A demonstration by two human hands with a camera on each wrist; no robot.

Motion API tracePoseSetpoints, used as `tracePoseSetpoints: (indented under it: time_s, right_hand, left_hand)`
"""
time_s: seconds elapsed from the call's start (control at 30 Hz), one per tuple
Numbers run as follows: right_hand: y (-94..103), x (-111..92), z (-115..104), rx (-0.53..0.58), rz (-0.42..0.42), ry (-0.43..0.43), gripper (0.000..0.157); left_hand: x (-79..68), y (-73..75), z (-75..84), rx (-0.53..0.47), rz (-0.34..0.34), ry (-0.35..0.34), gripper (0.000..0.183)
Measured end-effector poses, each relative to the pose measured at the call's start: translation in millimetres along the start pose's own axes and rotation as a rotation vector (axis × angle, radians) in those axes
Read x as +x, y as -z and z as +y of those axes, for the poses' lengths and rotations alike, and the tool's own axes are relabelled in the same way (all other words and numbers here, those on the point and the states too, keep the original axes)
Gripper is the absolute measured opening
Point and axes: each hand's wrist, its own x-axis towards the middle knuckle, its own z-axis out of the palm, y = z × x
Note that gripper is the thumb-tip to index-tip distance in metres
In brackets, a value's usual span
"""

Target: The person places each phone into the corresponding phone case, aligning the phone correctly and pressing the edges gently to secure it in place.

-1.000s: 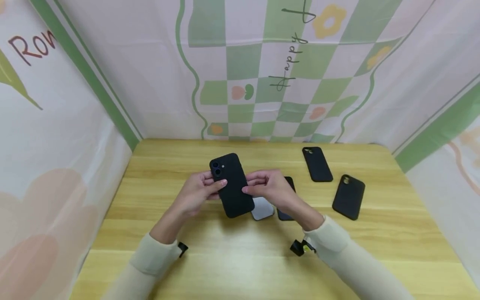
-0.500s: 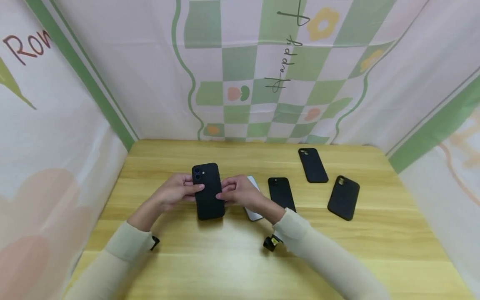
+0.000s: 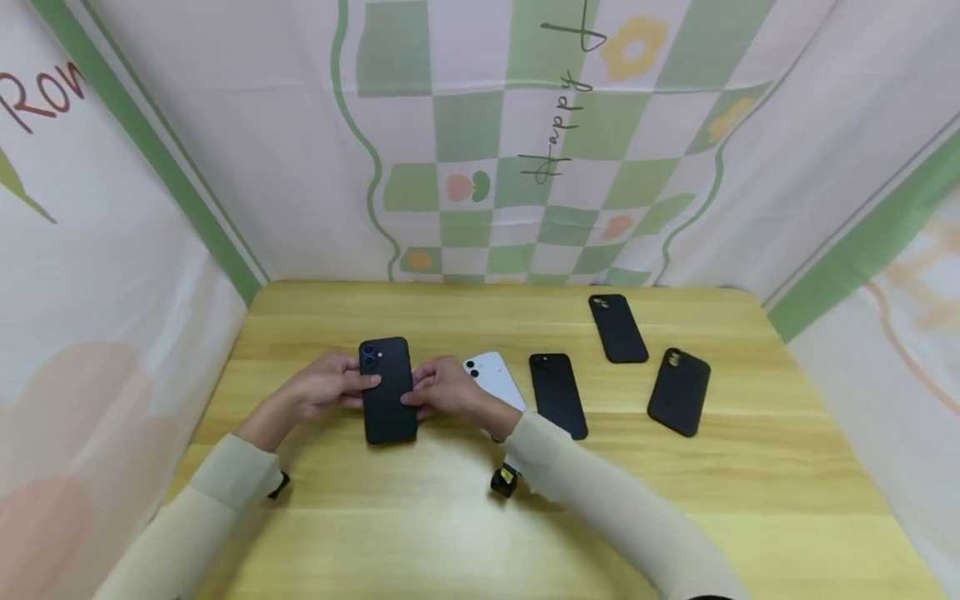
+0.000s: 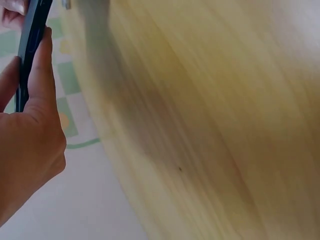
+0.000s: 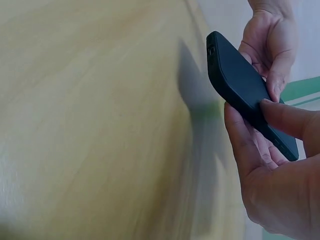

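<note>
Both hands hold a phone in a black case over the left part of the table, its back with two camera lenses facing up. My left hand pinches the left long edge, thumb on the back and fingers underneath. From the opposite edge my right hand grips it the same way. In the right wrist view the cased phone is tilted and clear of the tabletop, with its end openings showing. The left wrist view catches only its thin side. A white phone lies partly hidden behind my right forearm.
Right of the white phone lies a black phone. Two black phone cases, with table wood showing through their camera cutouts, rest further right. A patterned cloth hangs behind the wooden table.
Both hands have moved left with the cased phone, which has turned from slanted to nearly straight. The white phone and the black phone beside it show more now.
</note>
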Motion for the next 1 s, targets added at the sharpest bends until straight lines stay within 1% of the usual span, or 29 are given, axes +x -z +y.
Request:
tracePoseSetpoints:
  time_s: [0.07, 0.17, 0.27, 0.57, 0.7, 1.0]
  right_hand:
    - [-4.6, 2.7, 3.3, -0.006, 0.0, -0.008, 0.015]
    - [-9.1, 4.2, 7.4, -0.018, 0.016, -0.018, 0.014]
    - [-11.6, 4.9, 9.8, -0.025, 0.028, -0.026, 0.014]
    - [-17.8, 8.3, 11.4, -0.08, 0.062, -0.034, 0.014]
    - [-20.1, 9.0, 10.2, -0.111, 0.062, -0.036, 0.013]
    - [-22.8, 9.2, 9.5, -0.247, 0.089, -0.007, 0.012]
  left_hand:
    - [0.2, 4.0, -3.6, 0.007, -0.006, 0.019, 0.034]
    - [2.3, 7.4, -7.1, -0.002, -0.024, 0.048, 0.035]
    - [4.3, 10.1, -8.7, -0.002, -0.045, 0.058, 0.035]
    - [7.9, 14.9, -11.5, 0.005, -0.027, 0.101, 0.029]
    - [8.7, 16.1, -13.8, 0.012, -0.015, 0.116, 0.026]
    - [12.2, 17.2, -17.3, 0.073, -0.005, 0.13, 0.022]
